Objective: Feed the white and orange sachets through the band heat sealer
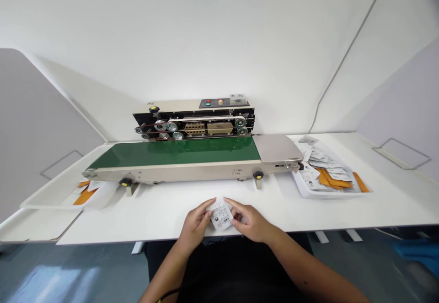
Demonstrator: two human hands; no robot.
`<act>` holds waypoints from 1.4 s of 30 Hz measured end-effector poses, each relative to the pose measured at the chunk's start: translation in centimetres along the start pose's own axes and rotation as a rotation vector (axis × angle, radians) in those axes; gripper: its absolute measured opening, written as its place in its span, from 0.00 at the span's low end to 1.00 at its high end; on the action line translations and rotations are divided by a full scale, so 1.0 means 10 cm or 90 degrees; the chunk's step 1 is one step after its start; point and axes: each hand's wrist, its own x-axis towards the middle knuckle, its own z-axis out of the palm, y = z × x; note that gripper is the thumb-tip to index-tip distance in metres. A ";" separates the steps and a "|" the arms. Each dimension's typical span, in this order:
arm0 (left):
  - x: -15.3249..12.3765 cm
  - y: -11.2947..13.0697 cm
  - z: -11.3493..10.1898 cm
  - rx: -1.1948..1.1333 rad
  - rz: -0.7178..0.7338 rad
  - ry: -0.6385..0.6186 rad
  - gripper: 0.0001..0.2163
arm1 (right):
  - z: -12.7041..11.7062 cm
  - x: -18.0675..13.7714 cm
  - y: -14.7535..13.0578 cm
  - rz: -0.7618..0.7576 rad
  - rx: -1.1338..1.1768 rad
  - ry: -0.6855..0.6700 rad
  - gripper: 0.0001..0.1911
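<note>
Packets in orange and white (pixel 84 194) lie in a shallow white tray (pixel 41 201) at the left end of the bench (pixel 377 197). The tray sits just below the end of the green belt (pixel 174 153), probably so that whatever runs off there lands in it. The belt fronts a band sealer (pixel 194 125) set against the back wall, its rollers and control panel (pixel 219 102) facing the person.

Near the front edge of the bench, the left hand (pixel 195 223) has its grip pressed on the left edge of a small packet (pixel 221 216), thumb on top and fingers beneath. The right hand (pixel 252 223) pinches the opposite edge in the same way. Held by both sides just above the bench, the packet seems kept flat with its printed face up and readable.

It is a small, white, roughly square sachet, tilted a little, with dark print and a spot of red; the wording is too small to make out.

To the right, a second tray (pixel 302 188) beside the belt's metal end holds a loose pile of similar packets (pixel 324 165), within easy reach of the right hand.
</note>
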 end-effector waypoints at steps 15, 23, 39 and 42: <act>-0.04 -0.02 -0.01 0.032 0.063 -0.023 0.21 | 0.04 0.04 0.11 0.072 0.179 0.114 0.29; -0.04 0.07 -0.01 0.136 0.184 -0.148 0.32 | 0.05 0.06 0.19 0.087 0.282 0.188 0.28; -0.04 0.01 0.02 0.116 0.079 -0.084 0.31 | -0.04 0.05 0.00 0.074 0.153 0.092 0.21; -0.03 0.01 0.01 0.106 0.079 -0.084 0.26 | -0.05 0.05 -0.07 0.061 0.133 0.068 0.21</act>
